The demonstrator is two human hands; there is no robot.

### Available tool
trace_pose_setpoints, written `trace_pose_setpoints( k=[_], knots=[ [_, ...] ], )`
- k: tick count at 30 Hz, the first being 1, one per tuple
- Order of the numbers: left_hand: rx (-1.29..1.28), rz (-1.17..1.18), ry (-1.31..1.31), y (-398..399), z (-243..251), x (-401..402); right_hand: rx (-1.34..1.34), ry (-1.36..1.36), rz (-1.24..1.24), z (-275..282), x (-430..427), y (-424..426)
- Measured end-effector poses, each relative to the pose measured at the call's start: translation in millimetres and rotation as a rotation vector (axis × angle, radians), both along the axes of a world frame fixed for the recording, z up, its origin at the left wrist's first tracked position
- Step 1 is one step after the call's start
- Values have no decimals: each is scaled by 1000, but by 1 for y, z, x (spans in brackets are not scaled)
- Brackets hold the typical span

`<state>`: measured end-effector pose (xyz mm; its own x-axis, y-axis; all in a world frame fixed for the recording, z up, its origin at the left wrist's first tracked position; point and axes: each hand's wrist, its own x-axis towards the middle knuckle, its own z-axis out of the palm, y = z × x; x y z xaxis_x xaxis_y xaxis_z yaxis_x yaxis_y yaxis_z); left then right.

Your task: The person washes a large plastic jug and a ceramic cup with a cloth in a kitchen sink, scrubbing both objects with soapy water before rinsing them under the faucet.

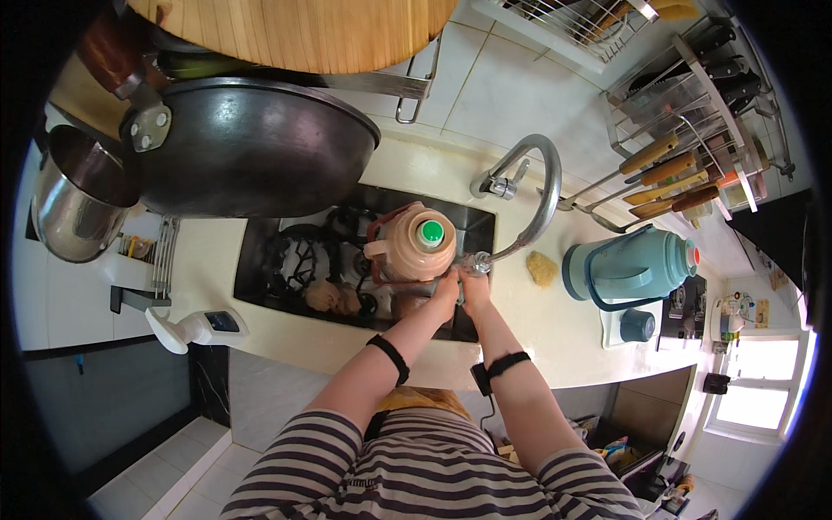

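Observation:
Both hands meet inside the right part of a dark kitchen sink point(481, 224), just beneath the faucet's spout end point(480, 262). My left hand point(447, 286) and my right hand point(474, 285) are close together; their fingers are largely hidden, and whether they hold something is unclear. A pink vacuum flask point(416, 250) with a green stopper stands in the sink just left of the hands. Black stove grates point(299, 260) and a brownish item point(325, 297) lie farther left in the sink. The curved metal faucet point(552, 175) arches over from the back.
On the counter to the right are a yellowish scouring pad point(541, 269), a teal vacuum flask point(624, 266) and a dark cup point(637, 325). A white spray bottle point(214, 327) lies left. A large wok point(253, 149) hangs above; wooden-handled spatulas point(656, 175) hang at right.

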<state>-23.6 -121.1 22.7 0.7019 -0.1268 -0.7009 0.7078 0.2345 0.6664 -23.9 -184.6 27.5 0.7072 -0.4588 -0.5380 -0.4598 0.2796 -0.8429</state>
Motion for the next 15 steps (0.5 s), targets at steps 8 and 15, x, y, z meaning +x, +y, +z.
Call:
trace_pose_setpoints(
  k=[8,15],
  knots=[
    [-467,164,210,-21,-23,4,-221,-73,204,39,-34,10],
    [-474,97,189,-21,-27,3,-431,-107,311,19,-44,3]
  ],
)
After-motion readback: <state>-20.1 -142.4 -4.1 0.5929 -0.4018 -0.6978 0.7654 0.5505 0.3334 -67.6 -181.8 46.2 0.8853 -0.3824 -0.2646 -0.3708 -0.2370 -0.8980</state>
